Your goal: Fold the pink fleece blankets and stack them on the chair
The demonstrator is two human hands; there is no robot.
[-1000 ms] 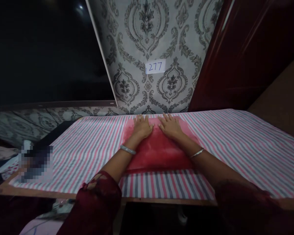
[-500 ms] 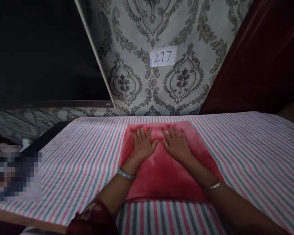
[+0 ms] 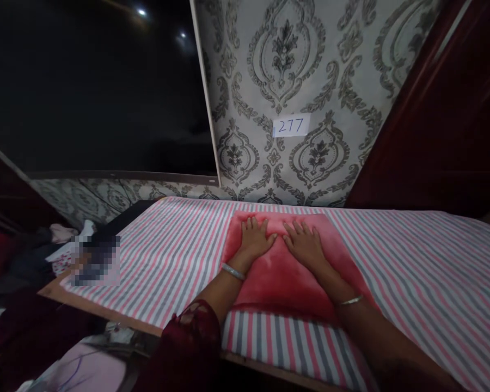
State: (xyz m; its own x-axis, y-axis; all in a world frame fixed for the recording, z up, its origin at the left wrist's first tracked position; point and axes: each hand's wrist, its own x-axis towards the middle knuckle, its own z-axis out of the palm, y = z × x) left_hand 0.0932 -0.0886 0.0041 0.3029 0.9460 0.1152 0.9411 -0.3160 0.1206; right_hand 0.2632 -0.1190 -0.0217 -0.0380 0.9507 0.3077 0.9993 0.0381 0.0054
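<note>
A folded red plush cloth [image 3: 286,277] lies flat on a table covered with a pink, grey and white striped sheet [image 3: 179,261]. My left hand [image 3: 255,239] rests palm down on the cloth's far left part, fingers spread. My right hand [image 3: 306,244] lies palm down beside it on the far right part, thumbs nearly touching. Both wrists carry a metal bangle. Neither hand holds anything.
A patterned grey wall with a paper label reading 277 [image 3: 291,126] stands behind the table. A dark screen [image 3: 93,92] hangs at the left, a dark red door [image 3: 445,114] at the right. Loose clothes [image 3: 61,239] lie past the table's left end.
My hands stay flat on the red cloth, drawn back a little from its far edge. The view has shifted left and up between frames.
</note>
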